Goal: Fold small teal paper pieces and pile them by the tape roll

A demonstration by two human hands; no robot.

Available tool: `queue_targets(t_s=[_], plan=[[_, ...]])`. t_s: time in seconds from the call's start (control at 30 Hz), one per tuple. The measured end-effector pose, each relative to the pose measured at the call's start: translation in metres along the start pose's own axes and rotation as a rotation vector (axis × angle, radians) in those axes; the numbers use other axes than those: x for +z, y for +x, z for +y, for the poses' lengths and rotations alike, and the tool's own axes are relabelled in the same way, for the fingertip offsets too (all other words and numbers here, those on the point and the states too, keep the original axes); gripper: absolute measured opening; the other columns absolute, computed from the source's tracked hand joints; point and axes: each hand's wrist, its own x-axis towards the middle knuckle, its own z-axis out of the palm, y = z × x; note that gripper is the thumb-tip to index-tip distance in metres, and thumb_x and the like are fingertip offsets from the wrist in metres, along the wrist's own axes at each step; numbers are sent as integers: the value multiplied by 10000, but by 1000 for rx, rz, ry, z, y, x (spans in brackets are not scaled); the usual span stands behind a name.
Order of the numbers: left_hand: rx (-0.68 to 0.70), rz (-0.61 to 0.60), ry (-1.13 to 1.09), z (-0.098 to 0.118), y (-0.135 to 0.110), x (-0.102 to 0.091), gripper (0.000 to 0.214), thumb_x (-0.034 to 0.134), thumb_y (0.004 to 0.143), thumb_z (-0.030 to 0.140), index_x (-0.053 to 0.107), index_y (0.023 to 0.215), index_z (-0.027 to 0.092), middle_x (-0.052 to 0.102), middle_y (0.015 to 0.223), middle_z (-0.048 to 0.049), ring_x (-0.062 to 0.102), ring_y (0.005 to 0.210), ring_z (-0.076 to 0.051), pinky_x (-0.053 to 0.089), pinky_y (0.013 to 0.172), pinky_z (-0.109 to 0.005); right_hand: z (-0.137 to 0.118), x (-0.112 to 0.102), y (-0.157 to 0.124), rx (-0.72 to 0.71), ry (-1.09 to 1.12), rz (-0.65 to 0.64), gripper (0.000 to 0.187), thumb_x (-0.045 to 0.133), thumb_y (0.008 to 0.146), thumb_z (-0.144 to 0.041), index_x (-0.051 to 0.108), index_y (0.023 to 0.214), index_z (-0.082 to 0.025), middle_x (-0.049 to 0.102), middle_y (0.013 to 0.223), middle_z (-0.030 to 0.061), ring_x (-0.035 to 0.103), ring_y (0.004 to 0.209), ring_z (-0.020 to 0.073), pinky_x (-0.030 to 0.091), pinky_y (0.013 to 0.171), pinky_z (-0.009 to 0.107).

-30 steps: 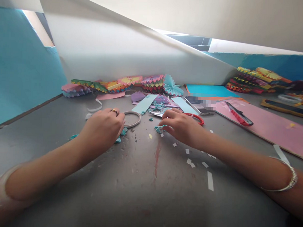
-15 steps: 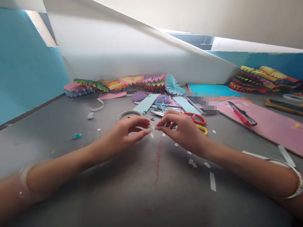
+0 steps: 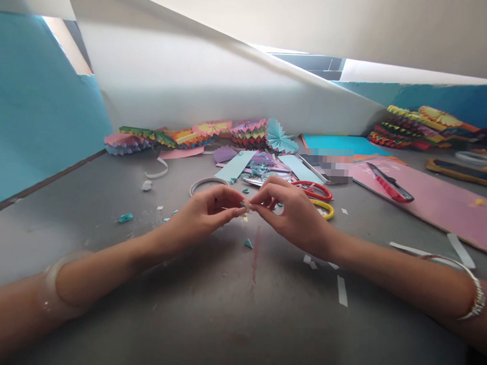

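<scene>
My left hand [image 3: 204, 213] and my right hand [image 3: 290, 211] meet above the grey table [image 3: 207, 309], fingertips pinching a tiny pale paper piece [image 3: 246, 206] between them. Its exact shape is mostly hidden by my fingers. A small teal paper triangle [image 3: 248, 243] lies just below my hands. Red-handled scissors [image 3: 313, 191] and a yellow handle [image 3: 323, 209] sit beyond my right hand. A round tape roll [image 3: 207, 185] lies beyond my left hand.
Folded multicoloured paper fans [image 3: 187, 137] line the back of the table, with more [image 3: 421, 125] at the right. A red utility knife [image 3: 389, 188] rests on a pink board [image 3: 438, 210]. Nearby are a blurred phone [image 3: 326, 169], paper strips and scraps. Blue paper [image 3: 38, 106] covers the left wall.
Since a second ago, both hands have come together from the table and now pinch the small piece at the middle. A teal triangle now lies below them, and the fingertips sit closer than half a second ago.
</scene>
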Motion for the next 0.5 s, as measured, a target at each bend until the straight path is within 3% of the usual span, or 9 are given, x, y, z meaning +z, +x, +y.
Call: queue_targets(t_s=[0.4, 0.5], plan=[[-85, -7, -94, 5, -2, 0, 161, 623, 788, 203, 632, 944, 163, 669, 929, -29, 638, 904, -169, 488, 883, -330, 0, 0, 0, 164, 105, -41, 134, 596, 799, -299, 631, 786, -171, 606, 816, 25, 562, 758, 130, 442, 648, 263], [-125, 2, -105, 4, -2, -2, 174, 617, 797, 207, 626, 966, 166, 673, 958, -32, 648, 900, -167, 491, 887, -325, 0, -2, 0, 218, 97, -81, 182, 521, 851, -330, 600, 856, -166, 618, 842, 30, 557, 758, 131, 426, 653, 264]])
